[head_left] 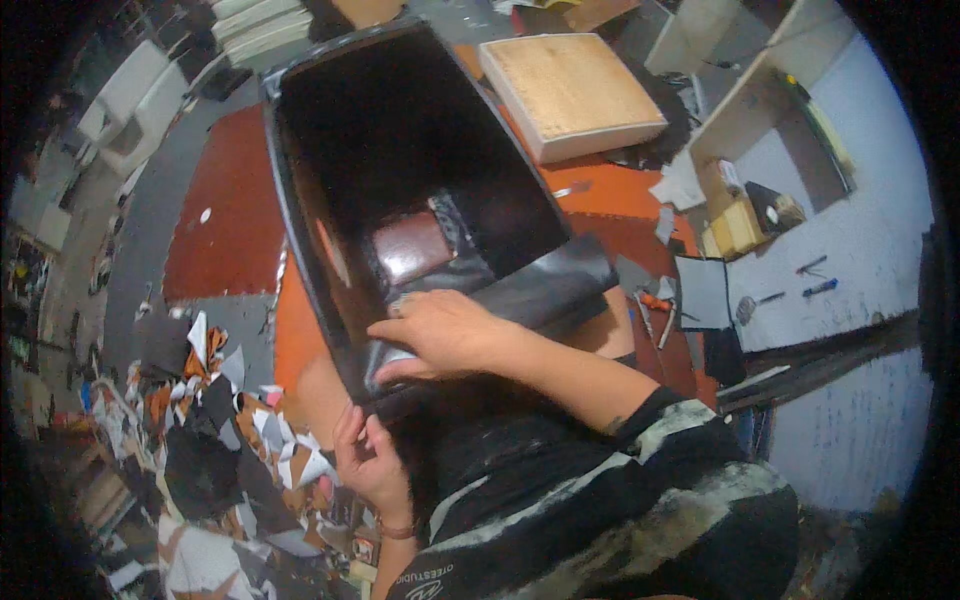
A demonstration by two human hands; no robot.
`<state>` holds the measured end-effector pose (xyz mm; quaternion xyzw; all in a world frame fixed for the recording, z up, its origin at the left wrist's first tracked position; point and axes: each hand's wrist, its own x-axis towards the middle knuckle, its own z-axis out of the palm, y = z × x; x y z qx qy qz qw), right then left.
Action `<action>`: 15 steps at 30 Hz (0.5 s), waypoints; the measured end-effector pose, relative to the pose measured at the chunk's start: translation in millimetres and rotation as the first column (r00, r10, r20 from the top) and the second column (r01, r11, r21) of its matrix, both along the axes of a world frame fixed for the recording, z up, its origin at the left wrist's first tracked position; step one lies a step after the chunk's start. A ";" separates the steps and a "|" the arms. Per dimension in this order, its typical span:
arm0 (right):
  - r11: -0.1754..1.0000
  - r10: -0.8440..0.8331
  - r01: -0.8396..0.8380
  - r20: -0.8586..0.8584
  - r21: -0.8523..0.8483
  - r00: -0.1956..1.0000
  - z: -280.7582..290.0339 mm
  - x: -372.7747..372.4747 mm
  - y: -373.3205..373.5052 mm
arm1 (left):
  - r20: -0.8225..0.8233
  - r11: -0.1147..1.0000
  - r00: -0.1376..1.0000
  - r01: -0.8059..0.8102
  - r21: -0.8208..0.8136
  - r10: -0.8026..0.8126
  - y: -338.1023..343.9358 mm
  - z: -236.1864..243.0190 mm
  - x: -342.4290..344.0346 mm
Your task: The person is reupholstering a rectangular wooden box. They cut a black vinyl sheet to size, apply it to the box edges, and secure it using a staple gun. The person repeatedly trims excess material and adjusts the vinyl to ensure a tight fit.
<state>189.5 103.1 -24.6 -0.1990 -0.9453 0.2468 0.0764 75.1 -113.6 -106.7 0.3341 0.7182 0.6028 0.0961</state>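
Note:
A long open black box (pixel 300 240), with a shiny brown rectangle (pixel 410 250) inside, stretches away from me. Glossy black leather-like material (pixel 550 280) is folded over along its near end. My right hand (pixel 430 335) grips that material near the box's near left corner, thumb lowest and fingers bent over it. Just below this corner is my left hand (pixel 365 455), fingers raised, slightly bent and apart, with fingertips at the box's edge. I see nothing held in it.
A pale padded block (pixel 570 90) lies at the back right on orange sheeting. Scraps (pixel 290 460) are heaped at lower left beside a red-brown board (pixel 215 230). A white board (pixel 820 310) with small tools and wooden pieces (pixel 740 225) is at the right.

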 end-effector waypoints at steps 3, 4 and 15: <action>0.999 -0.031 0.028 -0.092 -0.033 0.995 -6.7 -7.4 4.0 | 0.079 1.000 0.997 0.001 -0.031 0.001 -2.9 -1.1 -0.6; 0.999 -0.031 0.028 -0.106 -0.035 0.994 -8.1 -6.8 3.6 | 0.052 1.000 0.999 0.001 -0.027 0.001 -3.8 -0.7 -1.3; 0.986 -0.103 0.094 -0.057 -0.138 0.993 -10.0 -2.0 1.0 | 0.129 1.000 0.992 0.001 0.027 -0.004 -4.5 -2.0 -1.2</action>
